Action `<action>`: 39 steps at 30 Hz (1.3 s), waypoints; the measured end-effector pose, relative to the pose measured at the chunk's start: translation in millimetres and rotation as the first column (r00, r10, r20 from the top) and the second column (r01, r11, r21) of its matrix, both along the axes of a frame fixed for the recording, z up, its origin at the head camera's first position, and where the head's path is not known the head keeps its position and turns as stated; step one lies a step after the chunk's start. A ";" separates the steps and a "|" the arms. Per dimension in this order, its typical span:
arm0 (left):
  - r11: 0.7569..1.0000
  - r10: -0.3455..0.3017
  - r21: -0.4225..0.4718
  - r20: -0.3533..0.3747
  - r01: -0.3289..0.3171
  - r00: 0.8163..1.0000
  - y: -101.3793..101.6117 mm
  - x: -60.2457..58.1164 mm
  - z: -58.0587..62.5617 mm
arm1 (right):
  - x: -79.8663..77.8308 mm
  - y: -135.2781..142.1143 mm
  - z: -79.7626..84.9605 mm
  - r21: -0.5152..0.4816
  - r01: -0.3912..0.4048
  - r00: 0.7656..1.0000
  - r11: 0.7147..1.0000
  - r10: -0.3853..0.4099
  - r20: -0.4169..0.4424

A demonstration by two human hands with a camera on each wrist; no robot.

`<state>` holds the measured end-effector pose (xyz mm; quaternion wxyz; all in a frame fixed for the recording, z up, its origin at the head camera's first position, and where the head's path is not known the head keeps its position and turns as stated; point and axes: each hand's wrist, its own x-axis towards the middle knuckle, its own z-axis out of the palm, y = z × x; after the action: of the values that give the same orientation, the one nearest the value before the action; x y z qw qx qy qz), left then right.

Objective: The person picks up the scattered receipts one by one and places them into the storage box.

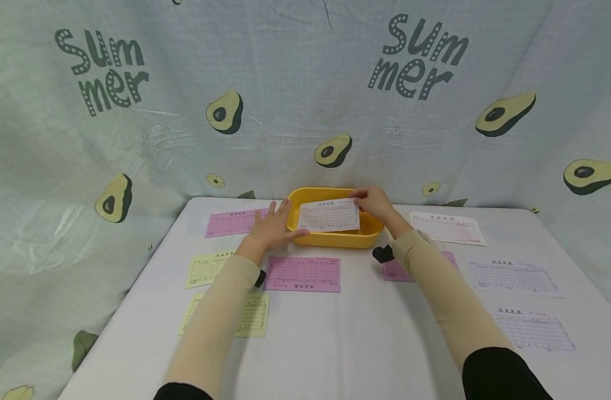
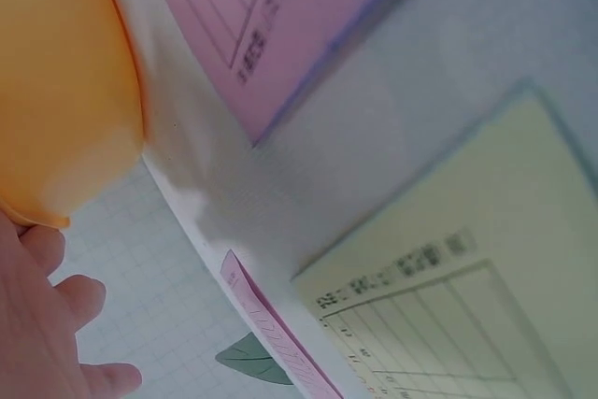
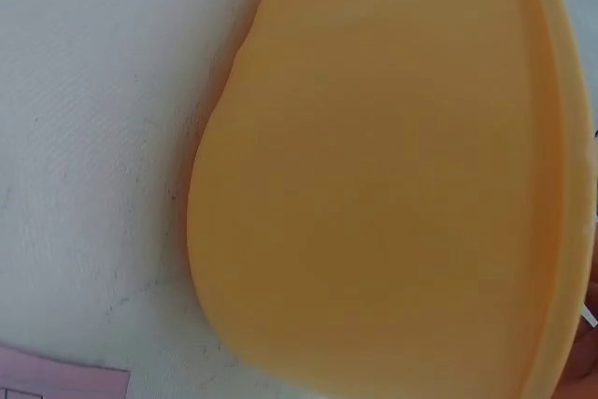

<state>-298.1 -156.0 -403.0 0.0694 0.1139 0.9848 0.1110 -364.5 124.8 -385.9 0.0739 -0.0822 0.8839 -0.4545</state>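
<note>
A yellow plastic basin [image 1: 330, 240] stands at the back middle of the table. Over its opening lies a white printed form slip [image 1: 329, 215], slanting up toward the back. My right hand [image 1: 374, 204] pinches this slip at its upper right corner. At the basin's left end, my left hand [image 1: 271, 229] spreads its fingers along the rim, thumb by the slip's lower left corner. The left wrist view shows the left fingers [image 2: 79, 301] extended next to the basin wall [image 2: 70, 81]. In the right wrist view the basin's side [image 3: 374, 184] hides most of the right hand.
Pink slips lie left of the basin [image 1: 230, 224], before it [image 1: 303, 274] and partly under the right arm [image 1: 396, 271]. Yellow slips [image 1: 205, 270] are near the left forearm. At right lie a red-printed slip [image 1: 447, 228] and blue-printed slips [image 1: 515, 276]. A curtain [image 1: 285, 83] hangs behind.
</note>
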 end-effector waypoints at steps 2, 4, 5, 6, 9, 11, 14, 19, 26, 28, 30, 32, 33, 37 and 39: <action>1.000 0.000 -0.006 -0.001 0.000 1.000 -0.2 -0.2 -0.4 | -0.4 -3.1 0.1 0.026 -0.002 1.000 1.000 0.002 -0.014; 1.000 0.001 -0.016 -0.001 -0.001 1.000 -0.3 0.1 -0.2 | -0.8 -5.7 -0.3 0.052 0.001 1.000 0.999 0.000 -0.026; 1.000 0.001 -0.023 -0.003 -0.001 1.000 -0.2 0.4 0.1 | -0.9 -6.7 -0.6 0.069 0.003 0.999 0.998 -0.001 -0.032; 1.000 0.000 -0.028 -0.005 0.000 1.000 0.0 0.7 0.4 | -0.9 -7.3 -0.9 0.082 0.006 0.999 0.997 -0.003 -0.036; 0.999 -0.002 -0.036 -0.009 0.002 1.000 0.7 2.0 1.8 | -0.7 -8.2 -1.9 0.107 0.027 0.999 0.994 -0.023 -0.040; 0.999 -0.003 -0.039 -0.012 0.002 1.000 1.3 2.6 2.2 | -0.3 -8.2 -2.3 0.124 0.037 0.998 0.992 -0.032 -0.045; 0.999 0.001 -0.042 -0.014 -0.002 1.000 1.7 3.2 2.4 | 0.0 -8.5 -2.5 0.144 0.042 0.998 0.989 -0.034 -0.056; 0.999 0.008 -0.045 -0.014 -0.009 1.000 2.3 2.6 1.6 | -0.8 -9.1 -2.8 0.154 0.038 0.997 0.987 -0.027 -0.070; 0.999 0.022 -0.029 -0.012 -0.023 1.000 5.2 1.1 0.6 | 0.8 -10.7 -4.4 0.187 0.023 0.996 0.982 -0.006 -0.090; 1.000 0.023 -0.018 -0.011 -0.024 1.000 6.3 0.6 -0.4 | 0.6 -10.9 -5.7 0.202 0.017 0.995 0.979 0.002 -0.095; 1.000 0.022 -0.016 -0.012 -0.022 1.000 7.2 0.3 -1.6 | 0.1 -10.6 -6.7 0.207 0.013 0.996 0.978 0.005 -0.088; 1.000 0.020 -0.010 -0.014 -0.020 1.000 8.0 0.0 -2.5 | -0.4 -10.1 -6.9 0.216 0.007 0.997 0.976 0.011 -0.081; 1.000 0.018 -0.008 -0.014 -0.019 1.000 8.2 -0.1 -2.7 | -0.7 -9.6 -6.7 0.224 0.001 0.997 0.975 0.018 -0.081; 1.000 0.017 -0.009 -0.020 -0.017 1.000 7.5 -0.9 -3.4 | -2.2 -7.6 -3.1 0.273 -0.027 0.993 0.962 0.058 -0.105; 1.000 0.019 -0.013 -0.022 -0.019 1.000 6.2 -1.3 -3.2 | -3.3 -6.5 -0.4 0.296 -0.046 0.989 0.954 0.084 -0.118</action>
<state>-299.4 -149.8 -406.1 0.0585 0.1052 0.9873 0.1041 -367.8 118.2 -386.3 0.0427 -0.1289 0.9410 -0.3100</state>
